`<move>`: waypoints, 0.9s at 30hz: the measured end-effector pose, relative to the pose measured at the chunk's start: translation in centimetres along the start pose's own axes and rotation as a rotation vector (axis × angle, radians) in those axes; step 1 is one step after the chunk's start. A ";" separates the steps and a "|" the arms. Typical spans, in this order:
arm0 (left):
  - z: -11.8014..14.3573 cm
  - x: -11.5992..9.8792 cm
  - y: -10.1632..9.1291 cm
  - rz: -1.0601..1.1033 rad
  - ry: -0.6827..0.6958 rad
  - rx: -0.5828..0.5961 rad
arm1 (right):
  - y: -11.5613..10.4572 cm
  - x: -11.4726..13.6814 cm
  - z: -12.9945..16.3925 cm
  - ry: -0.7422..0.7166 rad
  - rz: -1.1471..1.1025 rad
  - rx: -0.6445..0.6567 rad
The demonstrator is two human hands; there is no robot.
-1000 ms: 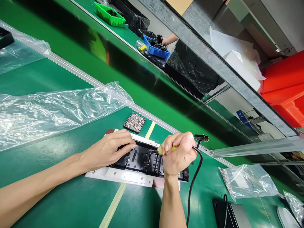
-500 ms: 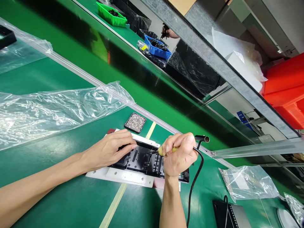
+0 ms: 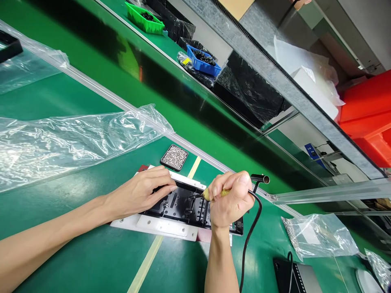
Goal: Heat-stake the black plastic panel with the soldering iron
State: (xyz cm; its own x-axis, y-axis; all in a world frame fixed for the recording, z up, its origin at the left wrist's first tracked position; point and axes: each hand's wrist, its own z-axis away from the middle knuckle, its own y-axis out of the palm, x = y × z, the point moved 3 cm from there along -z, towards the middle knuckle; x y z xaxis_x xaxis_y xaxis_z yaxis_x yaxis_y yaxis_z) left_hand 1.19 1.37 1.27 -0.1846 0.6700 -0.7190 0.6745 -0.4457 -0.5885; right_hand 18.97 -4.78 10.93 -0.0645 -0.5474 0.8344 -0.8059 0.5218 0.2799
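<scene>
Head view, nearest first: the right hand point(image 3: 229, 201) is closed in a fist around a corded tool point(image 3: 214, 193), its tip down on a black plastic part point(image 3: 183, 205) seated in a white fixture point(image 3: 166, 226) on the green bench point(image 3: 76, 252). The left hand point(image 3: 139, 191) lies flat with fingers extended, pressing the part's left end. Just beyond, a small black tray point(image 3: 174, 157) holds silvery screws. Farther off, a blue bin point(image 3: 203, 61) and a green bin point(image 3: 143, 18) each contain small dark parts.
</scene>
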 end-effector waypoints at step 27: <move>-0.1 0.0 0.1 0.002 0.015 -0.017 | -0.1 0.1 0.1 -0.023 0.007 0.008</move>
State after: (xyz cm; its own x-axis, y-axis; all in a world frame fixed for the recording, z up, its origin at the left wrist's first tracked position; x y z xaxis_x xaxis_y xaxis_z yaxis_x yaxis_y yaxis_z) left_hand 1.28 1.38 1.26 -0.1726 0.6781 -0.7144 0.6866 -0.4372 -0.5809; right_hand 18.95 -4.92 10.92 -0.0841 -0.5587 0.8251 -0.8098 0.5209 0.2701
